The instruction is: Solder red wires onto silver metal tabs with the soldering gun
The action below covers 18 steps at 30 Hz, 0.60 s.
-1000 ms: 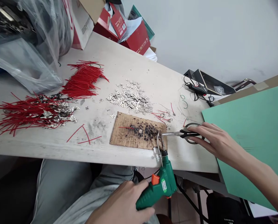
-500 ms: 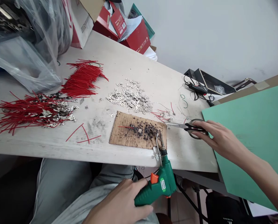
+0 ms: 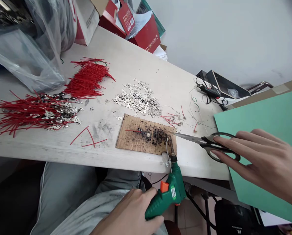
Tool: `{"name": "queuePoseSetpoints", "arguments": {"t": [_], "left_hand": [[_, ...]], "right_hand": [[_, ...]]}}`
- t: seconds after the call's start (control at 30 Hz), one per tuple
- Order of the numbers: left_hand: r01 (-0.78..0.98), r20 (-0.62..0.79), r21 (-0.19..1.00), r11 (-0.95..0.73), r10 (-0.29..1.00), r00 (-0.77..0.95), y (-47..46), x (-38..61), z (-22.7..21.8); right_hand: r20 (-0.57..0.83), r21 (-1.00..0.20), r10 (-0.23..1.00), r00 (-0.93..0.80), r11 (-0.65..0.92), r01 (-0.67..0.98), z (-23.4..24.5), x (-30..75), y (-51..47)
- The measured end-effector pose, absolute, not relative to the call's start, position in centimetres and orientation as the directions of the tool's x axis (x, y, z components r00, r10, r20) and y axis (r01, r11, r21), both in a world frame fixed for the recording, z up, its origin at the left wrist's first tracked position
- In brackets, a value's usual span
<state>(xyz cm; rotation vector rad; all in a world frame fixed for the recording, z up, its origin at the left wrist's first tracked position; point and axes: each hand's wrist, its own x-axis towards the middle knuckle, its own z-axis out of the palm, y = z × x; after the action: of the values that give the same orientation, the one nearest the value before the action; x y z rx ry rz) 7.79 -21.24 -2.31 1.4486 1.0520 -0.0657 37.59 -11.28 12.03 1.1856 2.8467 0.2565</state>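
My left hand [image 3: 130, 213] is wrapped round the grip of a green soldering gun [image 3: 169, 191], held below the table edge. Its metal tip [image 3: 170, 148] rests on the near right corner of a scorched cardboard pad [image 3: 146, 134]. My right hand [image 3: 260, 160] lies with its fingers stretched out flat on the black handles of a pair of scissors [image 3: 207, 143]. The scissors' shut blades point left towards the pad. A short red wire [image 3: 133, 131] lies on the pad beside a small metal tab.
Bundles of red wires [image 3: 87, 78] and wires with metal tabs [image 3: 35, 112] lie at left. A heap of silver tabs [image 3: 138, 99] sits mid-table. A green board [image 3: 265, 143] leans at right. Plastic bags [image 3: 25, 42], red boxes [image 3: 141, 29] and a black cable [image 3: 209, 93] stand behind.
My right hand has slid the scissors rightwards and nearer to me, away from the cardboard pad. The soldering gun has stayed in place.
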Motion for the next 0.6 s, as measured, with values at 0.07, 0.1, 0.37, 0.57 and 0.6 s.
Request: {"name": "queuePoseSetpoints", "arguments": {"t": [0.07, 0.1, 0.37, 0.57, 0.6], "left_hand": [[0.63, -0.614, 0.753, 0.187, 0.544, 0.572, -21.2, 8.0, -1.9], [0.64, -0.619, 0.746, 0.183, 0.543, 0.567, -21.3, 8.1, -1.7], [0.628, -0.618, 0.755, 0.191, 0.528, 0.583, -21.5, 8.6, -1.5], [0.651, -0.645, 0.731, 0.205, 0.52, 0.561, -21.6, 8.9, -1.4], [0.653, -0.648, 0.729, 0.208, 0.516, 0.56, -21.6, 8.9, -1.3]], "right_hand": [[-0.003, 0.164, 0.7, -0.715, 0.705, 0.69, 12.5, 36.9, -11.7], [-0.016, 0.165, 0.696, -0.718, 0.71, 0.684, 12.6, 36.7, -11.9], [-0.105, 0.243, 0.628, -0.771, 0.768, 0.593, 12.9, 35.0, -11.8], [-0.114, 0.3, 0.617, -0.779, 0.769, 0.565, 13.5, 32.1, -12.1], [-0.122, 0.302, 0.628, -0.768, 0.761, 0.574, 13.6, 31.7, -12.2]]}}
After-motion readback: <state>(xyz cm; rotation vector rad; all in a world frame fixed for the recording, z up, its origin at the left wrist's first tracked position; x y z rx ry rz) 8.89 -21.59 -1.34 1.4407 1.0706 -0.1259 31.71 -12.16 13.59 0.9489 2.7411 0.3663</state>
